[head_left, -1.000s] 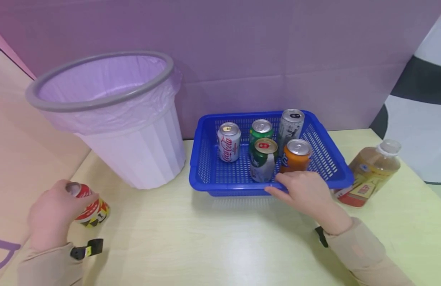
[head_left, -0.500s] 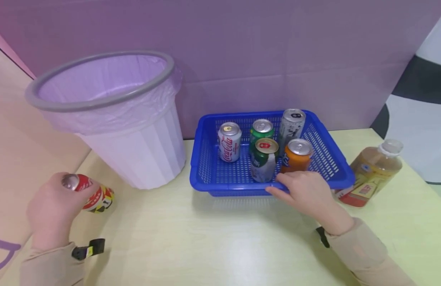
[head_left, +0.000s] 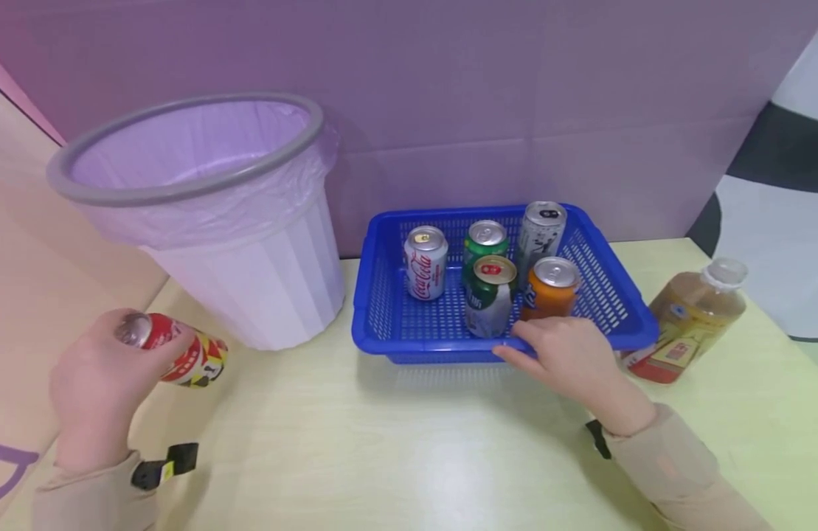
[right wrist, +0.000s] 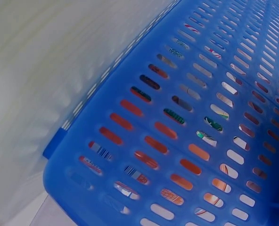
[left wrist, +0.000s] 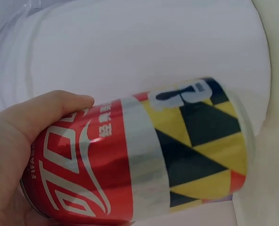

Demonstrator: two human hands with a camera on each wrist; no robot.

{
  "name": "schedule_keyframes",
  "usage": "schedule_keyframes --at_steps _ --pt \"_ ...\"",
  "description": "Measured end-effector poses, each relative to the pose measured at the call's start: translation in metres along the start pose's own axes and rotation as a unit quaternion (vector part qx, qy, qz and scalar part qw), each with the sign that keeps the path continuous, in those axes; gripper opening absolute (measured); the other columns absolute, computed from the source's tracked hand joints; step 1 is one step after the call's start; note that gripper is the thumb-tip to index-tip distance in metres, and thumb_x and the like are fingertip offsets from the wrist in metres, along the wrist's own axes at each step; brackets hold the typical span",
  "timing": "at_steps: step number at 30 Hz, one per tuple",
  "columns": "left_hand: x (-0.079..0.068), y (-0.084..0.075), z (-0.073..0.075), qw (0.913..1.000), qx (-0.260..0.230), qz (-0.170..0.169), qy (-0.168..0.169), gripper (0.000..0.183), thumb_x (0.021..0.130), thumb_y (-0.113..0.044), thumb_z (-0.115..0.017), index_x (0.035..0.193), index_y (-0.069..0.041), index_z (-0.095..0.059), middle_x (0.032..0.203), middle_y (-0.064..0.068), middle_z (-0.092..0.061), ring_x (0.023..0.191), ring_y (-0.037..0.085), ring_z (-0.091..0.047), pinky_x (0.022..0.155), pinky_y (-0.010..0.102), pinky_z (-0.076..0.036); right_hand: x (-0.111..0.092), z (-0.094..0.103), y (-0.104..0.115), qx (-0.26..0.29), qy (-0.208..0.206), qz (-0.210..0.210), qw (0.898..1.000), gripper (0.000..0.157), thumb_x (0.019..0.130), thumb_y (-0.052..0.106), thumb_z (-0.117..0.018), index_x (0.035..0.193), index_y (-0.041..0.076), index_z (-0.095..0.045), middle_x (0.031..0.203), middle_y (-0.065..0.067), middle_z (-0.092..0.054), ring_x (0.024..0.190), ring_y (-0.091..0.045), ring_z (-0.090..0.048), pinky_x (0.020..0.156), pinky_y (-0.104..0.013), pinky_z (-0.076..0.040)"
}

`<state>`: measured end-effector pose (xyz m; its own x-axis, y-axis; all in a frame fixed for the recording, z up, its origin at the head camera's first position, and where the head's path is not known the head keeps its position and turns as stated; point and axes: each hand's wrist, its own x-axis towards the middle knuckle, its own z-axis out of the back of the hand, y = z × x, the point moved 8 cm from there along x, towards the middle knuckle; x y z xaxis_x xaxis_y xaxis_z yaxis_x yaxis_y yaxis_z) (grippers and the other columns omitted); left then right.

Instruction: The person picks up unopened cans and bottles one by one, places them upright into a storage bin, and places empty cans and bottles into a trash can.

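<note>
My left hand (head_left: 93, 383) grips a red Coca-Cola can (head_left: 192, 358) by its top part. The can is tilted, its patterned base pointing right towards the white bin. In the left wrist view the thumb lies along the red side of the can, and yellow and black triangles (left wrist: 196, 146) show near its base. On the right, my right hand (head_left: 571, 361) holds the front rim of a blue plastic basket (head_left: 422, 346), thumb outside and fingers over the edge. The right wrist view shows only the basket's slotted wall (right wrist: 168, 136), with cans behind it.
Several cans stand in the basket, among them a white Coca-Cola can (head_left: 425, 265) and an orange can (head_left: 550, 291). Behind the left hand stands a white bin (head_left: 269, 273) with a purple liner. A large bottle (head_left: 690, 324) leans right of the basket.
The left hand has raised the can and tipped it further over, so its base has swung up and to the right. The right hand and the basket have hardly moved.
</note>
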<state>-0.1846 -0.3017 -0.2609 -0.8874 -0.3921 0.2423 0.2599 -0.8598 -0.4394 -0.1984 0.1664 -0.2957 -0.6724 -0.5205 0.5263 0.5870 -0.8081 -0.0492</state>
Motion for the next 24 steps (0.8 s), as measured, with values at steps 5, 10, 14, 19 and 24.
schedule_keyframes --at_steps 5,10,14,19,24 --pt "-0.001 -0.008 -0.002 0.9994 -0.022 -0.019 0.019 0.077 0.077 -0.05 -0.071 0.126 0.006 -0.052 0.112 0.031 -0.06 0.088 0.043 -0.059 0.059 0.038 -0.04 0.001 0.001 0.001 -0.003 -0.005 0.002 1.0 0.06 0.094 0.065 -0.027 0.062 0.019 -0.049 0.053 0.009 -0.045 0.045 -0.005 -0.038 0.042 -0.021 -0.027" --pt "-0.004 -0.014 0.0 0.9991 -0.025 -0.029 0.017 0.076 0.076 -0.051 -0.072 0.126 0.003 -0.052 0.108 0.03 -0.062 0.084 0.041 -0.061 0.056 0.035 -0.039 0.001 0.001 0.002 -0.003 -0.005 0.004 1.0 0.06 0.094 0.064 -0.027 0.062 0.019 -0.048 0.053 0.009 -0.043 0.044 -0.004 -0.036 0.042 -0.02 -0.025" --pt "-0.009 -0.027 0.002 0.9983 -0.033 -0.046 0.015 0.069 0.075 -0.05 -0.074 0.119 0.0 -0.057 0.101 0.026 -0.065 0.079 0.036 -0.061 0.054 0.032 -0.039 0.001 0.001 0.001 -0.002 -0.005 0.003 1.0 0.06 0.094 0.065 -0.026 0.062 0.019 -0.048 0.052 0.01 -0.042 0.044 -0.004 -0.035 0.042 -0.02 -0.025" --pt "-0.019 -0.046 0.004 0.9956 -0.052 -0.077 0.017 0.06 0.075 -0.045 -0.075 0.114 -0.002 -0.059 0.095 0.023 -0.066 0.078 0.033 -0.062 0.054 0.031 -0.043 0.001 0.002 0.002 -0.003 -0.014 0.01 1.0 0.061 0.094 0.065 -0.024 0.061 0.019 -0.047 0.053 0.009 -0.042 0.044 -0.004 -0.035 0.042 -0.02 -0.025" --pt "-0.027 -0.057 0.006 0.9929 -0.059 -0.101 0.021 0.063 0.074 -0.043 -0.077 0.117 -0.001 -0.058 0.097 0.023 -0.066 0.078 0.034 -0.064 0.055 0.032 -0.045 0.001 0.002 0.002 -0.002 -0.017 0.012 1.0 0.06 0.094 0.064 -0.025 0.062 0.019 -0.048 0.053 0.009 -0.043 0.044 -0.004 -0.035 0.041 -0.02 -0.024"
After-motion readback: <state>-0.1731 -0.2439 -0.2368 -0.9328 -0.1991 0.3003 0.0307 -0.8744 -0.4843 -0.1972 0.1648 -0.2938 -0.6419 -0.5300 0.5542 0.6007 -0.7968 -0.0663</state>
